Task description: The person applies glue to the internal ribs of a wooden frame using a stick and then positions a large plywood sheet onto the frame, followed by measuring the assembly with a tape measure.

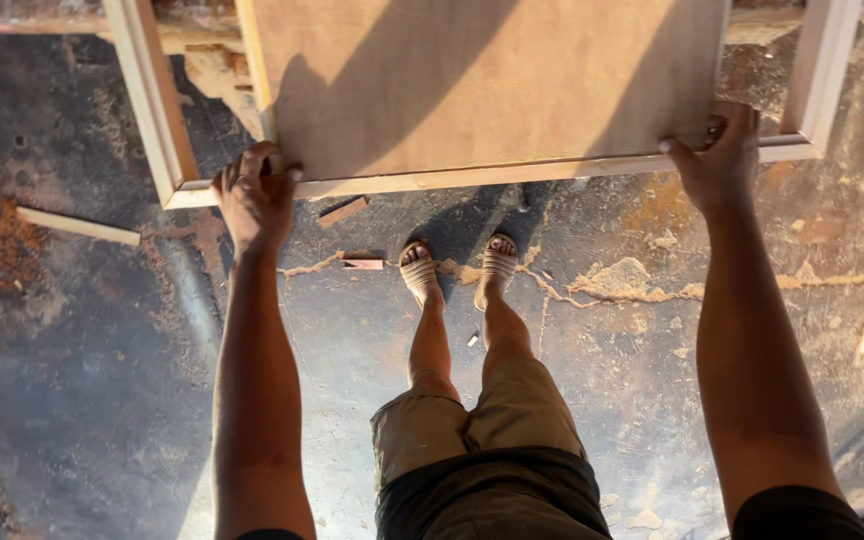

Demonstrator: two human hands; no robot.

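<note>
Head view shows our left hand (255,195) and right hand (720,158) with fingers clamped on the near corners of the board (492,85), which lies in the frame (157,110) above the floor (92,400); it looks stiff, broad and fairly light, best gripped at its edges.

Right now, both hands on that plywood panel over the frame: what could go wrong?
1. The left hand and right hand grip the plywood panel only at its near corners, so it could slip.
2. Fingers curl over the wooden frame edge and could get pinched.
3. Feet in open sandals stand below, exposed if it drops.
</note>
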